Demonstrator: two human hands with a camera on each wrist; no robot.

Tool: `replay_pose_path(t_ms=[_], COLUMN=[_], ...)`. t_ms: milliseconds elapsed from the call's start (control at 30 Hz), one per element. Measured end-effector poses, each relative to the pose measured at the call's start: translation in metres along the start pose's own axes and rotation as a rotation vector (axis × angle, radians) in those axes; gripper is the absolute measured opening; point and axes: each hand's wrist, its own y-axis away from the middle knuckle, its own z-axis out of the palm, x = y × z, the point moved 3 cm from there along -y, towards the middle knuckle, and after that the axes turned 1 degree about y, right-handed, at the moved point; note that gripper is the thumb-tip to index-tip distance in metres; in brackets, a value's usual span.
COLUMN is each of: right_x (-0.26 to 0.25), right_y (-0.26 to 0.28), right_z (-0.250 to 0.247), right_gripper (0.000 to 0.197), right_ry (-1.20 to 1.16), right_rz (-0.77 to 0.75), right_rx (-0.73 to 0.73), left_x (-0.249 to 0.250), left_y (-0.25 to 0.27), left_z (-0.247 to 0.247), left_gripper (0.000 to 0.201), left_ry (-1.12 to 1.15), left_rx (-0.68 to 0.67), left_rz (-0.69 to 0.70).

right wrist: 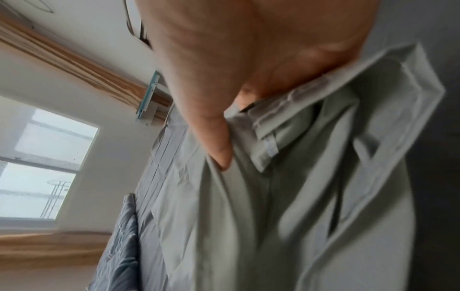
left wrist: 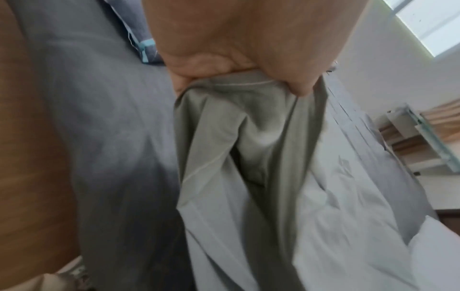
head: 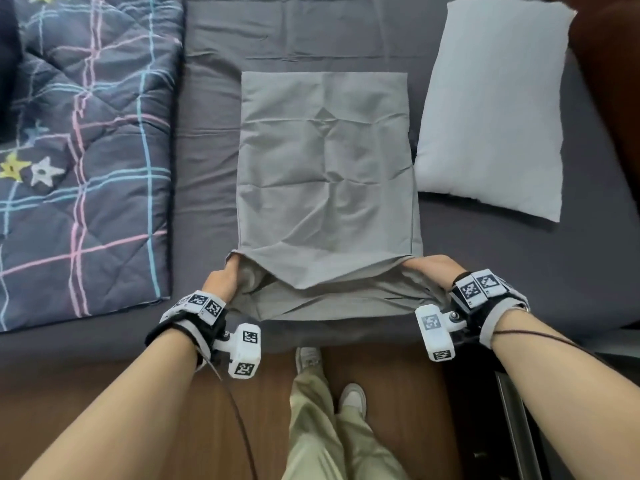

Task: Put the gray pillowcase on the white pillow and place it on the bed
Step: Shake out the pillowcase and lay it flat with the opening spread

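The gray pillowcase (head: 325,174) lies flat and creased on the dark gray bed sheet (head: 207,188), its open end toward me at the bed's near edge. My left hand (head: 225,277) grips the left corner of that open end, fingers tucked under the cloth. My right hand (head: 429,270) grips the right corner the same way. In the left wrist view my left hand (left wrist: 239,69) bunches the pillowcase (left wrist: 248,157). In the right wrist view my right hand (right wrist: 248,78) pinches the hem of the pillowcase (right wrist: 298,196). The white pillow (head: 495,109) lies bare to the right, apart from the pillowcase.
A dark quilt (head: 83,150) with coloured lines and stars covers the bed's left side. My legs and shoes (head: 329,393) stand on the wooden floor (head: 391,393) at the bed's near edge. A dark frame (head: 512,410) runs along the right.
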Motion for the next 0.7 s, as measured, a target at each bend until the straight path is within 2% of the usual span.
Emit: replay_pose_path(t_ms=[67,133,200,267,333,400,467,500,567,633,700], right_x=[-0.002,-0.002,-0.005,0.0,0.025,0.054,0.052,0.034,-0.016,-0.047,-0.059], right_y=[-0.012,-0.033,-0.047,-0.068,-0.118,-0.18,-0.201,-0.182,-0.124,-0.09,-0.087], right_z=[0.005,0.007,0.007,0.007,0.006,0.005,0.009,0.011,0.007,-0.002,-0.012], right_gripper=[0.033,0.049,0.061,0.062,0.081,0.101,0.109,0.111,0.1,0.063,0.046], right_ry=[-0.041,-0.076,-0.105,-0.212,-0.307,-0.367,-0.436,-0.453,-0.478,-0.482,-0.461], right_rz=[0.007,0.032,0.063,0.118,0.161,0.163,0.124,0.12,0.136,0.13,0.089], right_rx=[-0.011,0.005,0.04,0.061,0.081,0.088,0.082,0.085,0.133,0.256,0.424], left_x=[0.005,0.011,0.018,0.022,0.024,0.03,0.041,0.049,0.067,0.088,0.105], left_y=[-0.012,-0.024,-0.03,-0.047,-0.067,-0.07,-0.075,-0.073,-0.08,-0.088,-0.103], left_z=[-0.004,-0.009,-0.016,-0.02,-0.022,-0.022,-0.016,-0.013,-0.013,-0.025,-0.036], left_gripper=[0.051,0.023,0.014,0.035,0.061,0.076,0.083,0.085,0.088,0.085,0.082], left_ry=[0.023,0.021,0.041,0.106,0.167,0.103,0.067,0.071,0.157,0.245,0.233], left_rx=[-0.005,0.005,-0.012,-0.038,-0.031,-0.026,-0.04,-0.076,-0.098,-0.044,0.058], left_rz=[0.075,0.12,0.12,0.051,0.002,-0.039,-0.058,-0.068,-0.07,-0.031,0.082])
